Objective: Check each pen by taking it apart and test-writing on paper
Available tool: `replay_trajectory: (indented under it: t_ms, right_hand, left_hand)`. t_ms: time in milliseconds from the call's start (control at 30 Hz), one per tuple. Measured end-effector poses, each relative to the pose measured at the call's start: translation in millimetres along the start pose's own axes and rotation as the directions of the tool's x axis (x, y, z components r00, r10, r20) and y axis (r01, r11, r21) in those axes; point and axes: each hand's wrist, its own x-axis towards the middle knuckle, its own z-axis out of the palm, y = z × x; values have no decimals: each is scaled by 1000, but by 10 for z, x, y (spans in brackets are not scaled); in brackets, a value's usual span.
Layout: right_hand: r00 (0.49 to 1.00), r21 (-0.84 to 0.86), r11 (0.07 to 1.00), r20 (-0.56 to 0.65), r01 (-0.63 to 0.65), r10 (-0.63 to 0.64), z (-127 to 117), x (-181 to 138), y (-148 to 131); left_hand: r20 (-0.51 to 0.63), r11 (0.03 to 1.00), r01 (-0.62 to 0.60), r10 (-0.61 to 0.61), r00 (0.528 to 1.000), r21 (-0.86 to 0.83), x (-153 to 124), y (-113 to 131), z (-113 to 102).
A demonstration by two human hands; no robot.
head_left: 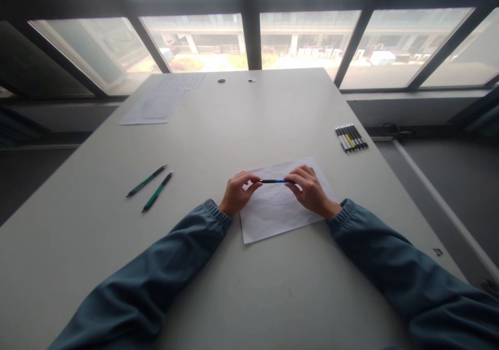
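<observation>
A blue and black pen [275, 181] lies level between my two hands, over a sheet of white paper [268, 225]. My left hand [240, 190] is closed, pinching the black end between thumb and fingers. At the blue end, my right hand [310, 189] pinches the pen the same way, and its fingers hide that tip. Faint marks show on the paper, too dim to read. Two green pens [147, 180] rest side by side on the table to the left of my left hand.
Several black, white and yellow pens [351, 138] lie in a row near the white table's [273, 116] right edge. Papers [152, 106] are at the far left corner. Two round holes [221, 81] are near the far edge, before the windows. A small dark mark [437, 252] sits at lower right.
</observation>
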Motion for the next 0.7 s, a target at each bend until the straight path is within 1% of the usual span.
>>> replay_trajectory:
  t_ms: [133, 333, 467, 567, 700]
  right_hand:
    - [1000, -4, 1000, 3, -5, 5, -4, 0, -4]
    - [1000, -19, 1000, -4, 2, -2, -16, 13, -32]
    - [1000, -20, 1000, 5, 5, -5, -9, 10, -28]
    - [1000, -17, 1000, 12, 11, -10, -2, 5, -16]
    - [1000, -16, 1000, 12, 7, -7, -4, 4, -8]
  left_hand:
    - [10, 1000, -15, 15, 1000, -22, -8, 1, 5]
    - [114, 998, 46, -50, 992, 38, 1, -16, 2]
    - [162, 999, 30, -34, 986, 26, 8, -38, -1]
    - [150, 1000, 5, -9, 989, 23, 10, -47, 4]
    - [90, 999, -28, 26, 996, 21, 15, -33, 4]
